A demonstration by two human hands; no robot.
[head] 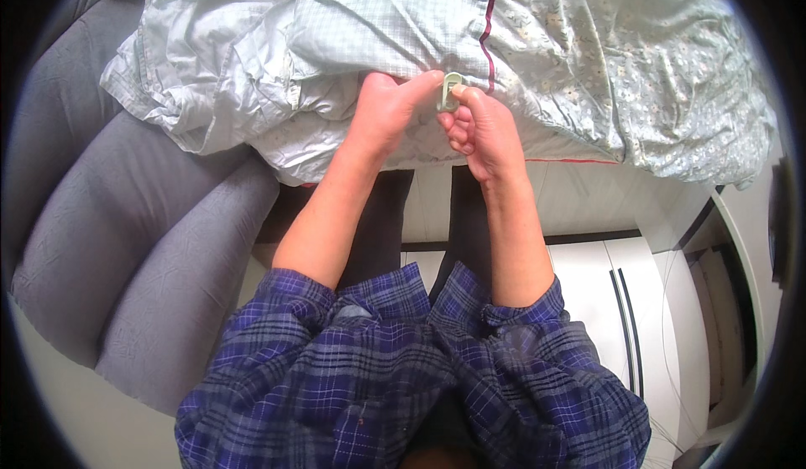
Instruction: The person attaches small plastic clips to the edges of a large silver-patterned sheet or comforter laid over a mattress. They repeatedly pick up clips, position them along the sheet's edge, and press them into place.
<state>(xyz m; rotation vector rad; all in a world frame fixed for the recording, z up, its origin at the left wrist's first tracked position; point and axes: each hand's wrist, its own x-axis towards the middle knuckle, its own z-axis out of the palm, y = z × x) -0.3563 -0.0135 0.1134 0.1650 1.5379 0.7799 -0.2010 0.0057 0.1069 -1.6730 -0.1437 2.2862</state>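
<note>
My left hand (385, 107) holds the near edge of the pale checked bedding fabric (378, 22). Its fingers are hidden under the cloth, and its thumb points towards a pale green plastic clip (449, 94). My right hand (482, 119) grips that clip between thumb and fingers, close to the tip of the left thumb. Creases in the cloth run together at the clip. How far its jaws reach over the fabric cannot be made out. A dark red trim (488, 34) separates the checked cloth from a floral patterned part (579, 72) on the right.
Grey upholstered furniture (126, 217), apparently a sofa, stands on the left beside crumpled white cloth (208, 85). Below the bedding on the right are white cabinet doors (585, 299) with dark handles (626, 330). Thin cables (667, 431) run near the lower right.
</note>
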